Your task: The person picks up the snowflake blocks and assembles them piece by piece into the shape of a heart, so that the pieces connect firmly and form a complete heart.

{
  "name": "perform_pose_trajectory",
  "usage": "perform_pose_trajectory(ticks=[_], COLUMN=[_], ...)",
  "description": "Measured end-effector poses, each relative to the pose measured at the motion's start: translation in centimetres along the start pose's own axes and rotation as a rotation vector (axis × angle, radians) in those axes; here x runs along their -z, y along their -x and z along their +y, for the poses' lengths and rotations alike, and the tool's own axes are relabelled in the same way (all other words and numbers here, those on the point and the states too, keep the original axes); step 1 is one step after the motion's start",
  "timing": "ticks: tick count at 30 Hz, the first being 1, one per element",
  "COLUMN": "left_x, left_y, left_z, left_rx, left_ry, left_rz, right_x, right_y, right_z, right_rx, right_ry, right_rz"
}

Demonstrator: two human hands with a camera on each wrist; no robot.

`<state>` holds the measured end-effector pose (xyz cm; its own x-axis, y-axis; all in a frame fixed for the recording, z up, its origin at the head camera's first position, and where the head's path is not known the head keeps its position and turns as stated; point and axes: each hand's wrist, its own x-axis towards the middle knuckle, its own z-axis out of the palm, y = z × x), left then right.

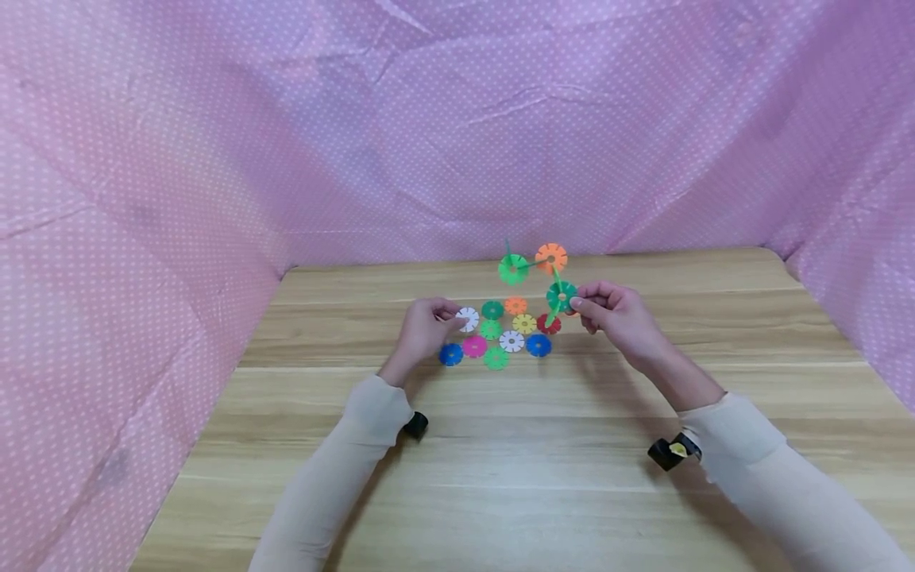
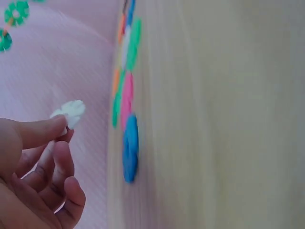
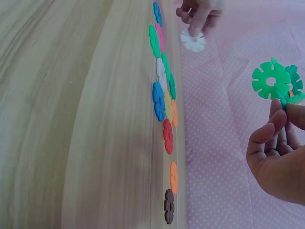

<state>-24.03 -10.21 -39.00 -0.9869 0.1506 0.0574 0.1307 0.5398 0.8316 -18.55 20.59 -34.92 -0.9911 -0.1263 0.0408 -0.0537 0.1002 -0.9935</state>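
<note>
Between thumb and fingers, my left hand (image 1: 427,330) pinches a white notched disc (image 1: 468,319), raised off the table as the left wrist view shows. My right hand (image 1: 618,318) pinches a dark green notched disc (image 1: 561,296) at its edge. That disc belongs to a chain of interlocked discs, among them an orange disc (image 1: 551,257) and a light green disc (image 1: 512,269) at the far end. The chain is held above the table. The two hands are apart, with loose discs lying between and below them.
Several loose discs lie on the wooden table (image 1: 500,477), among them a blue disc (image 1: 451,354), a pink disc (image 1: 475,346), a yellow disc (image 1: 524,323) and a red disc (image 1: 549,323). A brown disc (image 3: 169,206) shows in the right wrist view. Pink dotted cloth (image 1: 457,159) hangs behind.
</note>
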Motion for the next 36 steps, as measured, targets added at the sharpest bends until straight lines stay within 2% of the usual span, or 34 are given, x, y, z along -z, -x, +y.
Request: perform_pose_trajectory(ticks=[3,5,9,12,19,26,31,36], left_x=[-0.6,-1.2,-2.4,-3.2,-4.6,-5.3,-5.9,-6.2], left_y=[1.3,2.1,3.5,4.3,5.1,5.2,5.1,5.1], left_z=[0.7,1.2,2.4,3.3,4.6,5.0,5.1,5.2], left_rx=[-0.047,-0.055,-0.020,0.008,-0.011,0.014,0.005,-0.010], left_ry=[0.095,0.181,0.361,0.441,0.504,0.573,0.615,0.612], left_rz=[0.010,0.001,-0.035,-0.050,-0.013,0.017,0.020,0.026], right_x=[-0.2,-0.4,-0.9,-1.3,-2.0,-2.2,-2.4,-2.4], right_y=[0.0,0.0,0.0,0.1,0.1,0.0,0.0,0.0], right_z=[0.0,0.0,-0.2,-0.3,-0.4,-0.2,0.0,0.0], right_rx=[0.001,0.006,0.029,0.048,0.082,0.080,0.080,0.086], right_ry=[-0.014,-0.038,-0.107,-0.159,-0.234,-0.231,-0.229,-0.217], right_rz=[-0.006,-0.009,-0.005,0.003,0.025,0.053,0.068,0.055])
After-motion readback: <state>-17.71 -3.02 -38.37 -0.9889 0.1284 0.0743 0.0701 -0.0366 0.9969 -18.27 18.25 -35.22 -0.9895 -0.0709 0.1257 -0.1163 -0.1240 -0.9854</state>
